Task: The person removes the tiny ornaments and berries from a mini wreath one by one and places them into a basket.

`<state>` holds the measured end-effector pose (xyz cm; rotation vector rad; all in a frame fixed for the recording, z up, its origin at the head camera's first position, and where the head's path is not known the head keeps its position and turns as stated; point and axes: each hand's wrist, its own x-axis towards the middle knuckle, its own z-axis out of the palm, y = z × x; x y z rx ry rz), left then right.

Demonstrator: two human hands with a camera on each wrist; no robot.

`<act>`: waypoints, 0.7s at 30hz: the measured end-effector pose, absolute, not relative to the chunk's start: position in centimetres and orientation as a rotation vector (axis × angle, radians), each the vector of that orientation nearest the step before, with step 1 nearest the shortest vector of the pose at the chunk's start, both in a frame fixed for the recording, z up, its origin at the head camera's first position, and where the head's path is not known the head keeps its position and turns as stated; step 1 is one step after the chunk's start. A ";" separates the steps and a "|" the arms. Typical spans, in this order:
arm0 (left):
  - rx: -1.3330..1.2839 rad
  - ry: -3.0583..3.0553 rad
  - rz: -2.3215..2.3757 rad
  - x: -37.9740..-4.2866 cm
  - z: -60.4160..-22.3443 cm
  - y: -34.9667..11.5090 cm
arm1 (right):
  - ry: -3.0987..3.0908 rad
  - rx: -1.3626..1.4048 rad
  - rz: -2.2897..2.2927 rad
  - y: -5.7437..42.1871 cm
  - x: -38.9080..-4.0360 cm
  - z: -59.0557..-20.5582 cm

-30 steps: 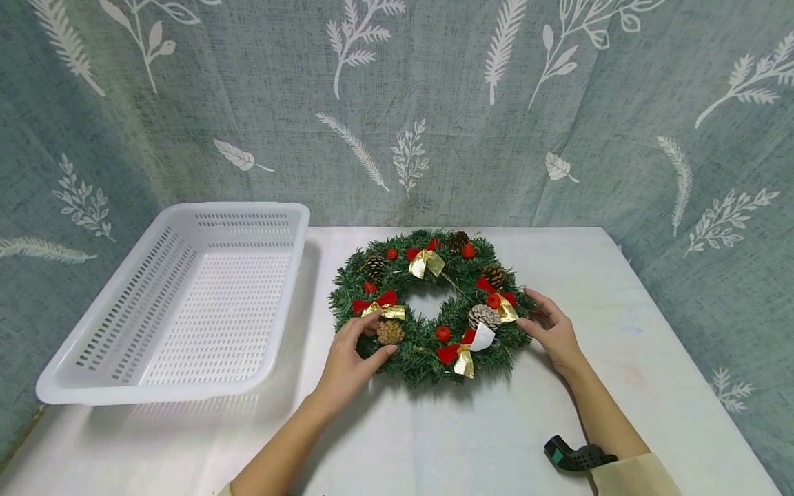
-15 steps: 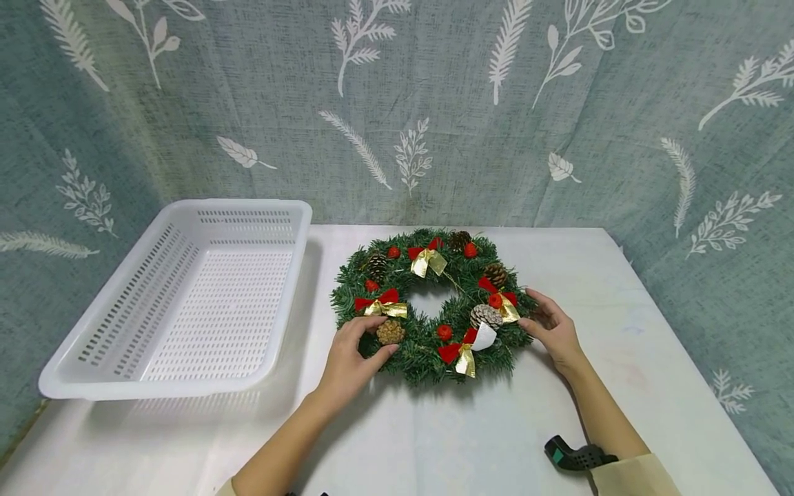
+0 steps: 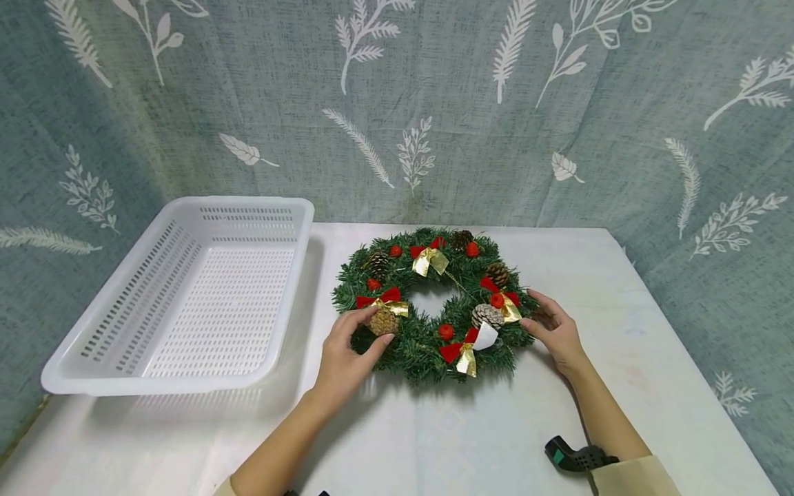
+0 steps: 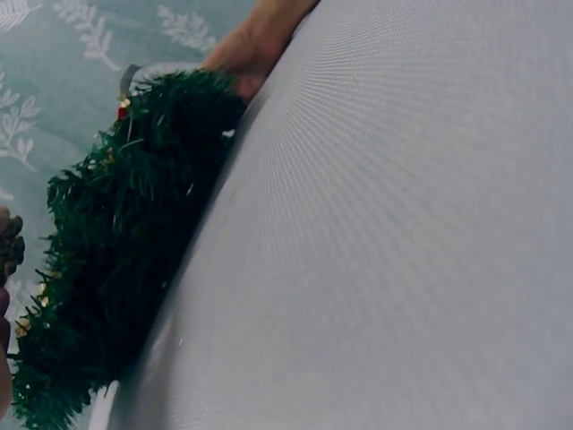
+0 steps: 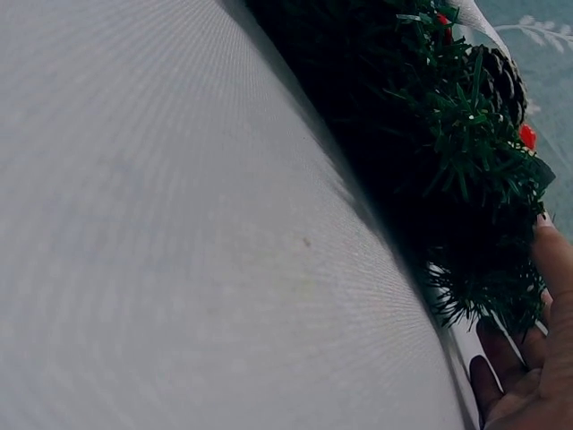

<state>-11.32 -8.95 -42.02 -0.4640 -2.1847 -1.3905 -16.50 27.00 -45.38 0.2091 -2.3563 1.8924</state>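
A green wreath (image 3: 409, 355) with red-and-gold bows, red berries and pine cones lies flat on the white table. My left hand (image 3: 344, 353) pinches a light brown pine cone (image 3: 384, 321) between thumb and fingers over the wreath's front left part. In the left wrist view that pine cone (image 4: 11, 242) shows at the left edge, beside the green needles. At the right rim of the wreath, my right hand (image 3: 557, 336) grips the greenery, thumb on the near side. The right wrist view shows its thumb at the needles (image 5: 483, 233), with the other fingers below.
A white plastic basket (image 3: 273, 344) with slotted walls stands left of the wreath. Behind the table (image 3: 471, 441) hangs a grey-green curtain (image 3: 279, 103) with white leaf prints. A black strap device (image 3: 577, 456) sits on the right wrist.
My left hand has drawn the pine cone slightly up and to the left, off its earlier spot on the wreath. The right hand stays at the right rim.
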 end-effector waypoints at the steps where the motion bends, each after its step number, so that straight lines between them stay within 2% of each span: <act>1: -0.465 -2.177 -1.384 -11.3 -42.0 -9.0 | -2.362 0.214 1.890 27.0 -16.5 -45.4; 21: -0.585 -2.080 -1.356 -10.3 -39.5 -9.3 | -2.389 0.189 1.866 26.9 -16.2 -45.2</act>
